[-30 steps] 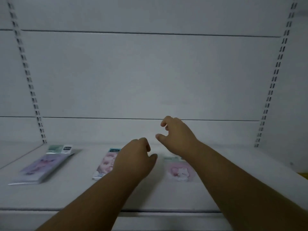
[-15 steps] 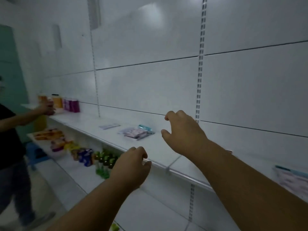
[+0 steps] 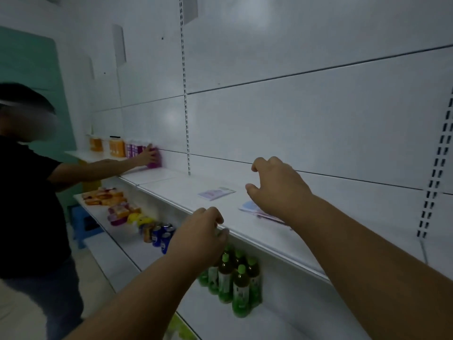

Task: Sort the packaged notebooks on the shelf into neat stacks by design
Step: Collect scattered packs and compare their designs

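Two lots of packaged notebooks lie on the white shelf [image 3: 282,244]. A flat pale purple pack [image 3: 215,193] rests further back. A small loose pile with blue and pink covers [image 3: 255,209] lies nearer, partly hidden by my right hand [image 3: 277,186], which hovers above it with fingers curled and apart, holding nothing. My left hand [image 3: 202,233] floats at the shelf's front edge, fingers loosely bent, holding nothing.
Another person [image 3: 31,204] stands at the left, one hand on purple bottles [image 3: 154,155] beside orange jars [image 3: 116,147]. The lower shelf holds green bottles [image 3: 235,278], blue cans [image 3: 163,235] and snack packs [image 3: 105,196]. A slotted upright [image 3: 434,168] rises at the right.
The view has swung left along the aisle. Both hands stay raised and hold nothing; the right one now hovers over the nearer notebook pile. The other person's hand has moved onto the purple bottles.
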Action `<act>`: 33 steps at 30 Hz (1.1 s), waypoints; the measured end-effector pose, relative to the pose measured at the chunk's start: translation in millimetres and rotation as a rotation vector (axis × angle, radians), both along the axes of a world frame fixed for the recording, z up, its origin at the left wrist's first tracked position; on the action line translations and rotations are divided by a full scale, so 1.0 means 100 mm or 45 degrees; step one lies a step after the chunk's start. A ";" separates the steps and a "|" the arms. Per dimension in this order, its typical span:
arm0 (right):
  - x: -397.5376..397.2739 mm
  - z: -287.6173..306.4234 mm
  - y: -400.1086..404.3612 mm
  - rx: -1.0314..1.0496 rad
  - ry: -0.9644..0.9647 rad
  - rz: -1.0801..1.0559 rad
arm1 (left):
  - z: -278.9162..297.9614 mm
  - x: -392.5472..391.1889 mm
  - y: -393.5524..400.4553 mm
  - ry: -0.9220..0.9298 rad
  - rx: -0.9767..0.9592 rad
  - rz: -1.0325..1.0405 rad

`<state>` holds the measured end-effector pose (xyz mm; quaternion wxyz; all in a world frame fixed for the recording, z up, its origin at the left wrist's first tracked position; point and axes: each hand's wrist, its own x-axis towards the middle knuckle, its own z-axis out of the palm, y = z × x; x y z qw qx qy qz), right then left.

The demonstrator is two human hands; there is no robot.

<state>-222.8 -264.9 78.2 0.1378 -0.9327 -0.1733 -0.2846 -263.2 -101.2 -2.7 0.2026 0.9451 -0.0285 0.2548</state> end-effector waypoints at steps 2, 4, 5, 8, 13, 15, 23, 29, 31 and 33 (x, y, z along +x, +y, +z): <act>0.36 0.00 0.13 0.006 0.017 -0.007 | 0.05 0.31 0.14 -0.036 -0.035 0.004; 0.72 0.01 0.25 0.002 0.056 -0.019 | 0.13 0.62 0.30 -0.060 -0.030 0.019; 0.89 0.00 0.31 0.008 0.079 -0.033 | 0.18 0.78 0.38 -0.076 -0.018 0.017; 1.28 -0.10 0.46 0.013 0.149 -0.075 | 0.28 1.23 0.57 -0.124 -0.008 -0.007; 1.78 -0.39 0.69 -0.018 0.236 -0.210 | 0.23 1.97 0.82 -0.111 -0.018 -0.118; 1.93 -0.49 0.77 -0.045 0.269 -0.294 | 0.24 2.23 0.91 -0.107 -0.016 -0.199; 2.17 -0.60 1.04 -0.118 0.421 -0.707 | 0.28 3.14 1.26 0.012 0.102 -0.454; 2.13 -0.59 1.26 -0.106 0.385 -0.919 | -0.03 3.42 1.31 0.333 0.534 -0.391; 2.11 -0.57 1.31 -0.106 0.347 -0.949 | -0.06 3.46 1.31 0.355 0.580 -0.398; 2.07 -0.52 1.36 -0.094 0.308 -0.966 | -0.04 3.47 1.30 0.360 0.559 -0.426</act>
